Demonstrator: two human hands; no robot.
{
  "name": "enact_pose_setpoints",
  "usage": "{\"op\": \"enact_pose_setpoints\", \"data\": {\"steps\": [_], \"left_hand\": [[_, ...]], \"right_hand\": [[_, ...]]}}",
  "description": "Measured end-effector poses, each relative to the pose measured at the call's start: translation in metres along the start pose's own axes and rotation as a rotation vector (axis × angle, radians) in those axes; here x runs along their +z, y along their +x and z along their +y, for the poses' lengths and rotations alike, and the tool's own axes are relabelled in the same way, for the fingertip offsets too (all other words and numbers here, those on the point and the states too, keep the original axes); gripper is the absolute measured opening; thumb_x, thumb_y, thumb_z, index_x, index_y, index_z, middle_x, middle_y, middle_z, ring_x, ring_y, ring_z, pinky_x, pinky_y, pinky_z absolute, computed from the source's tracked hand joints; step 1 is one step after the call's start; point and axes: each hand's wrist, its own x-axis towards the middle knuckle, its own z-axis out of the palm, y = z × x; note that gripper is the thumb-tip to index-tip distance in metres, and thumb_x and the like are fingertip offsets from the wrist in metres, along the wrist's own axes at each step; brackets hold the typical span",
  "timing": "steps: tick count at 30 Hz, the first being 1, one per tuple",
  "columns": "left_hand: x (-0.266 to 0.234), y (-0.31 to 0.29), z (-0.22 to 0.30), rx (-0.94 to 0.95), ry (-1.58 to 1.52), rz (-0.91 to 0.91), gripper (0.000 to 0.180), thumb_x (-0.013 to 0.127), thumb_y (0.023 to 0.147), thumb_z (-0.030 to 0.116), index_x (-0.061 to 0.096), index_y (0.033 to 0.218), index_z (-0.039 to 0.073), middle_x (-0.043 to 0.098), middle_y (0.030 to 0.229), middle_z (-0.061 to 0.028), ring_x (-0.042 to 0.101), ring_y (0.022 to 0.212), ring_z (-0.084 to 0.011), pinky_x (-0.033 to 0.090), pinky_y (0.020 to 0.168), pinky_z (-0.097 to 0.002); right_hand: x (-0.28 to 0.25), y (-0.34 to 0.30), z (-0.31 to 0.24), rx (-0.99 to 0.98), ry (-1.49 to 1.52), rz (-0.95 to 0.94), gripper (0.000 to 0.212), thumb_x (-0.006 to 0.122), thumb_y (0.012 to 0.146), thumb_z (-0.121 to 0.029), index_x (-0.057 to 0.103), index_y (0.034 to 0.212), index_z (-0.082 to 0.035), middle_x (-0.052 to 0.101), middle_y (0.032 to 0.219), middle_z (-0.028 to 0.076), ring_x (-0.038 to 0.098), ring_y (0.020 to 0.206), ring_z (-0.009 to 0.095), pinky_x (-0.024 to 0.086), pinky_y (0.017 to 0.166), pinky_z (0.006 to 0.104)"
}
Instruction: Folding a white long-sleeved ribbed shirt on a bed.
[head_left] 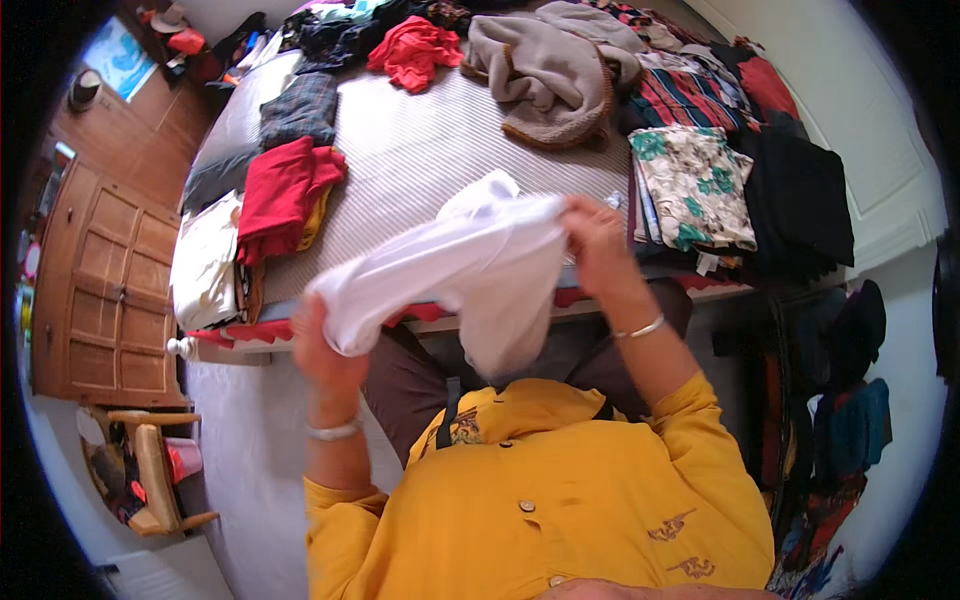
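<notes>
A white cloth garment (450, 265) hangs stretched between my two hands, above my lap and the near edge of the bed. My left hand (332, 345) grips its left end, fingers closed on the fabric. Its upper right corner is pinched in my right hand (598, 245), held a little higher and farther out. The lower part droops in a loose fold toward my knees. Another bit of white cloth (480, 192) shows just behind it on the mattress; I cannot tell whether it is the same piece. Both hands are slightly blurred.
The striped mattress (390, 130) carries folded stacks: red garments (280, 200) and white ones (207, 262) at left, floral (695, 185) and black cloth (800, 200) at right. A grey-brown fleece (545, 75) and red cloth (415, 52) lie crumpled farther back. A wooden stool (155, 470) lies at left.
</notes>
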Motion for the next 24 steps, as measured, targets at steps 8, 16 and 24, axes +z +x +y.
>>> {"op": "enact_pose_setpoints", "data": {"steps": [8, 16, 24], "left_hand": [[-0.021, 0.037, 0.036, 0.374, 0.463, -0.032, 0.02, 0.05, 0.095, 0.015, 0.06, 0.102, -0.001, 0.057, 0.089, -0.0026, 0.05, 0.078, -0.0071, 0.042, 0.072, -0.0219], [-0.091, 0.098, -0.021, -0.066, 0.0, -0.011, 0.025, 0.052, 0.09, 0.008, 0.055, 0.112, -0.005, 0.06, 0.097, -0.0073, 0.057, 0.092, -0.0162, 0.048, 0.089, -0.0315], [0.044, 0.26, 0.073, 0.718, 0.297, -0.261, 0.021, 0.055, 0.087, 0.008, 0.06, 0.105, -0.002, 0.061, 0.103, -0.0104, 0.059, 0.096, -0.0208, 0.048, 0.086, -0.0319]], "right_hand": [[-0.004, 0.039, -0.026, -0.178, -0.199, -0.061, 0.017, 0.054, 0.082, -0.003, 0.064, 0.094, 0.003, 0.065, 0.078, 0.007, 0.059, 0.065, 0.012, 0.048, 0.061, 0.0236], [-0.125, 0.102, 0.069, -0.132, -1.556, 0.332, 0.029, 0.058, 0.071, -0.015, 0.061, 0.094, 0.0, 0.06, 0.097, 0.025, 0.058, 0.094, 0.04, 0.047, 0.084, 0.0438], [-0.149, 0.118, 0.069, 0.237, -1.725, 0.289, 0.038, 0.063, 0.073, -0.013, 0.059, 0.109, 0.001, 0.051, 0.115, 0.026, 0.054, 0.107, 0.039, 0.044, 0.094, 0.0408]]}}
